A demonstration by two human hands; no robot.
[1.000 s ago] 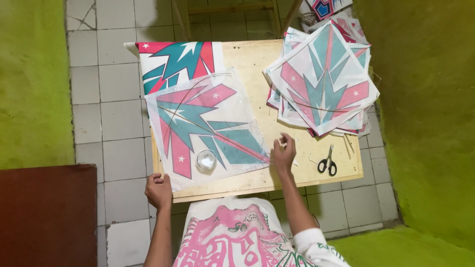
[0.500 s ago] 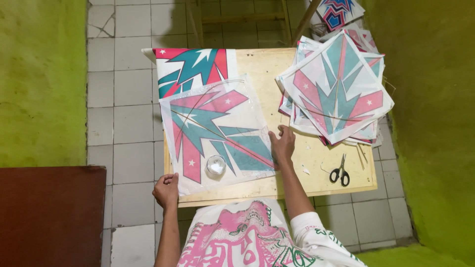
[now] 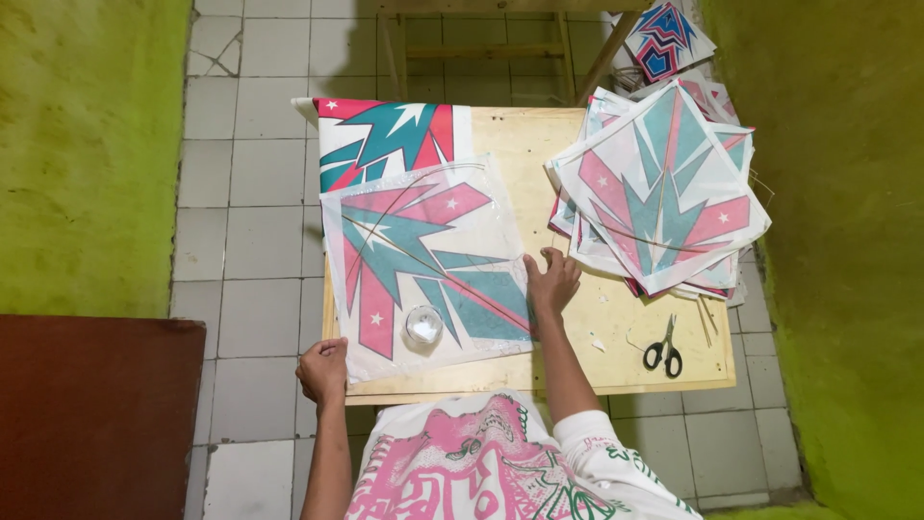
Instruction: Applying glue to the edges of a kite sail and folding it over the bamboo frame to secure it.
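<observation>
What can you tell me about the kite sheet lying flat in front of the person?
The kite sheet is a thin, glossy, roughly square piece printed with teal and pink jagged shapes and small white stars on white. Slim sticks cross it, one bowed. It lies flat on the wooden table, overlapping another printed sheet. A clear tape roll sits on it. The left hand holds its near corner; the right hand presses its right edge.

A single head-worn camera looks almost straight down from well above, taking in the whole wooden table (image 3: pixel 577 193), the tiled floor (image 3: pixel 250 241) and green walls (image 3: pixel 87 144).
</observation>
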